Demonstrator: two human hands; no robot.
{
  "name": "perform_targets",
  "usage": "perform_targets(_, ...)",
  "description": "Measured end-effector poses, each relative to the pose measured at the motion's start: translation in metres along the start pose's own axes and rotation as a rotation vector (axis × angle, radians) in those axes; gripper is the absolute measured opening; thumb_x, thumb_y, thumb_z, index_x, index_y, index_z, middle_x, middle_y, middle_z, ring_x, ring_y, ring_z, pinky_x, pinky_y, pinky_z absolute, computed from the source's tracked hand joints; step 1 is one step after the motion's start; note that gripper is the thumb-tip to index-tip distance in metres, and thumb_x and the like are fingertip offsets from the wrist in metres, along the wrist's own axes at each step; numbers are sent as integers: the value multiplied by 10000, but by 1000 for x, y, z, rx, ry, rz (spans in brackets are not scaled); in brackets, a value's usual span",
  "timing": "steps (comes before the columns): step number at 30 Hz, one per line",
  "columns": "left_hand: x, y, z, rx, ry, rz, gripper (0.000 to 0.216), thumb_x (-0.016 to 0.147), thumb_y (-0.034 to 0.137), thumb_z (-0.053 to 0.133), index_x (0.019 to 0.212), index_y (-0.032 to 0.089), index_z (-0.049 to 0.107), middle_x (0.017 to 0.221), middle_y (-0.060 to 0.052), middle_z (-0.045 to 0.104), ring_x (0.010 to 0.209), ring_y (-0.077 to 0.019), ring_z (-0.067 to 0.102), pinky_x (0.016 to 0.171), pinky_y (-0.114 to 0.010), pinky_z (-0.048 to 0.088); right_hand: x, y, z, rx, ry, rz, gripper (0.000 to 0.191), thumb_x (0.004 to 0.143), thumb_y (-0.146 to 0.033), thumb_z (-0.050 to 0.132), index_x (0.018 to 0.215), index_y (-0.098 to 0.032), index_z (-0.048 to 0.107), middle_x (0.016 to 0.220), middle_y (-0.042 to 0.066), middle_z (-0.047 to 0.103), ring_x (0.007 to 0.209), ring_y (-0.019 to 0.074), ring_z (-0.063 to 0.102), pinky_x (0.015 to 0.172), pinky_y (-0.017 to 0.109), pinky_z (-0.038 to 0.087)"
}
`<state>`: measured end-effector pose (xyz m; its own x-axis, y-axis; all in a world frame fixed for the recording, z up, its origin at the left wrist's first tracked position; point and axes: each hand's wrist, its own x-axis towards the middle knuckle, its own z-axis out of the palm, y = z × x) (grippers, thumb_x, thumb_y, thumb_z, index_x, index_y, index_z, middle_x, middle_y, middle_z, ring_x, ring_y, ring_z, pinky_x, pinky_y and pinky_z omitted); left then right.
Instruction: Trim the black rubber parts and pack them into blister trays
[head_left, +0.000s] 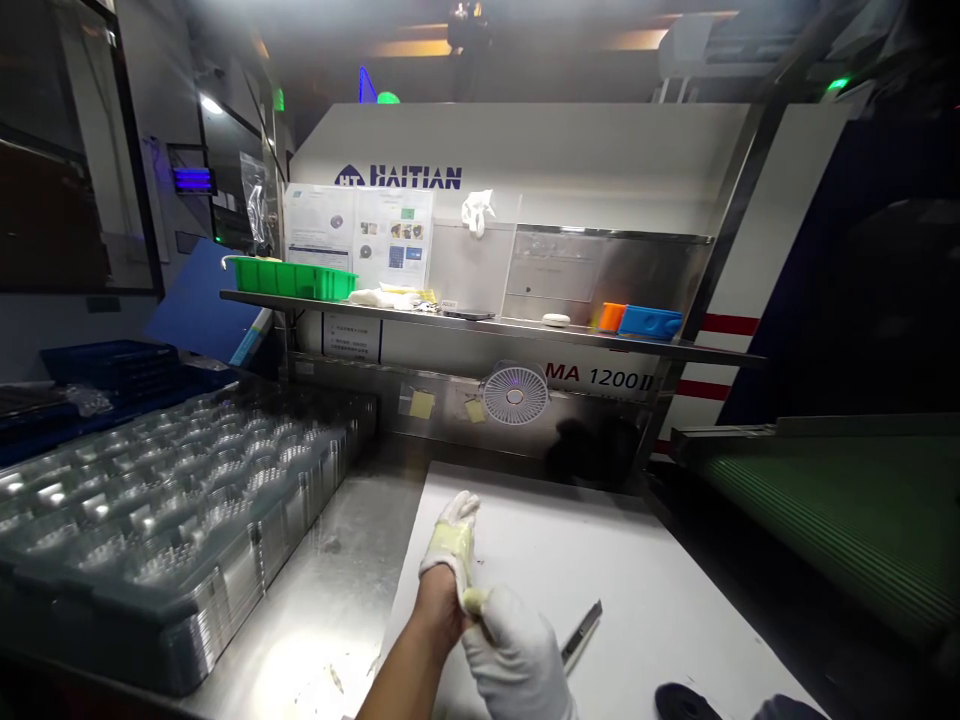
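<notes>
My left hand [453, 540] wears a white glove with a yellowish palm, and its wrist and forearm are bare. Its fingers stretch away from me, close beside each other, holding nothing that I can see. My right hand [517, 645], in a white glove, pinches the cuff of the left glove [463, 570] at the wrist. Both hands are above a white sheet [585, 530] on the metal table. Just right of my right hand lies a utility knife [582, 633]. A black round disc [684, 703] shows at the bottom edge, partly cut off.
Stacked clear plastic trays [247, 520] fill the left side of the metal table [337, 560]. A shelf [510, 328] crosses ahead, bearing a green bin [292, 279] and a blue block [651, 322]. Below it hangs a small fan [515, 393]. A green conveyor [832, 520] runs at right.
</notes>
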<state>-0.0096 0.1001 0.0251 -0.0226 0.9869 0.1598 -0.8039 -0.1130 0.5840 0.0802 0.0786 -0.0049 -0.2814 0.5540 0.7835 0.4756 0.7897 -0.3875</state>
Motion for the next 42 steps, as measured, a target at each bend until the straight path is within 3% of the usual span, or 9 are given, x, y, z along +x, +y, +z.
perform_targets(8,16,20,-13,-138,-86,-89,567,846,500,365,1216,108,541,1236,-160,562,1257,-256,403,1057,-431,295,-12,1,21,-166,-3,-38,214,747,-140,414,807,-212,606,654,26,604,567,150,587,529,240,444)
perform_targets(11,21,34,-5,-245,-164,-124,577,880,484,312,1276,99,478,1336,-168,470,1287,-232,363,1074,-409,266,-12,11,23,-353,136,100,187,726,-129,450,806,-210,598,682,35,620,585,170,603,543,257,458)
perform_targets(14,18,42,-2,-345,-188,-110,561,888,467,317,1326,131,419,1389,-160,406,1289,-245,359,1065,-445,283,-10,12,21,-224,175,305,107,750,-194,496,802,-201,590,708,40,635,601,168,615,556,251,487)
perform_targets(20,13,36,-12,-456,-61,-36,499,903,398,319,1322,147,426,1367,-149,440,1262,-235,403,1040,-430,347,-1,-7,15,410,24,422,308,619,-351,727,856,-188,616,753,22,659,685,174,620,643,260,518)
perform_targets(23,12,30,-14,-452,4,-74,489,899,363,346,1316,124,431,1345,-160,464,1258,-227,409,1029,-403,372,0,-5,17,531,-29,473,150,658,-285,701,756,-190,639,730,15,671,686,168,613,642,258,507)
perform_targets(27,8,27,-11,-413,75,-91,426,893,317,359,1234,119,519,1312,-161,499,1250,-238,418,1022,-425,385,-1,5,14,436,-83,386,70,722,-258,640,696,-194,643,677,7,667,640,151,612,618,235,496)
perform_targets(33,5,27,-11,-432,148,26,258,874,201,422,997,197,650,1336,-86,490,1235,-257,436,1025,-454,376,-1,-3,13,114,106,261,96,730,-186,528,765,-179,616,644,19,648,557,130,595,559,213,480)
perform_targets(38,13,35,-18,-311,160,-5,370,844,188,458,1201,187,556,1326,-125,489,1236,-218,437,1035,-404,361,-11,-23,22,281,-192,394,170,583,-79,431,610,-187,560,550,-25,569,513,105,542,500,186,421)
perform_targets(42,18,45,-13,-229,-7,-106,417,862,351,418,1255,246,511,1318,-85,499,1242,-224,420,1011,-447,354,-19,-35,26,394,-237,461,158,536,-102,437,577,-189,562,517,-41,530,476,94,497,445,184,356)
